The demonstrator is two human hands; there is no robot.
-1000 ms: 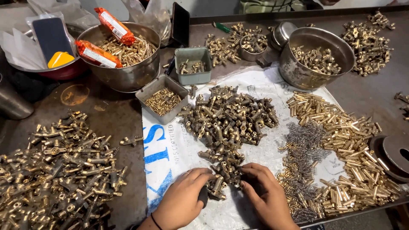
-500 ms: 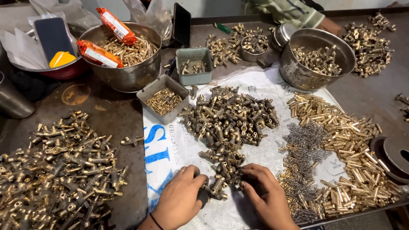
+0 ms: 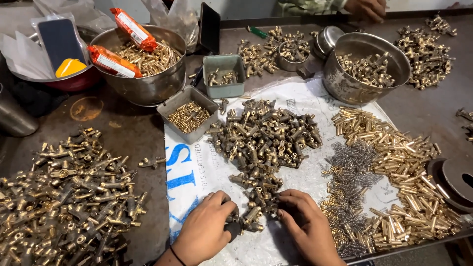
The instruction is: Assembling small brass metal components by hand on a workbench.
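My left hand (image 3: 204,229) and my right hand (image 3: 308,224) rest on a white printed sheet (image 3: 197,172) at the near edge of the table. Between them lies the near end of a pile of dark brass fittings (image 3: 263,138). My left fingers curl around a dark round-ended object (image 3: 232,227) and touch the fittings beside it. My right fingertips pinch a small brass fitting (image 3: 268,204) at the pile's tip. A heap of small steel springs (image 3: 350,177) lies just right of my right hand, and bright brass pins (image 3: 404,167) spread beyond it.
A big heap of assembled brass parts (image 3: 69,197) fills the left. Two steel bowls (image 3: 148,86) (image 3: 345,83), small grey trays (image 3: 189,116) (image 3: 225,76), a phone (image 3: 209,27), orange packets (image 3: 111,61) and a dark round disc (image 3: 456,177) stand around. Another person's hand (image 3: 367,7) is at the far edge.
My hands have stayed at the near end of the fitting pile, with only small finger movement. The other person's hand at the far edge has come into view.
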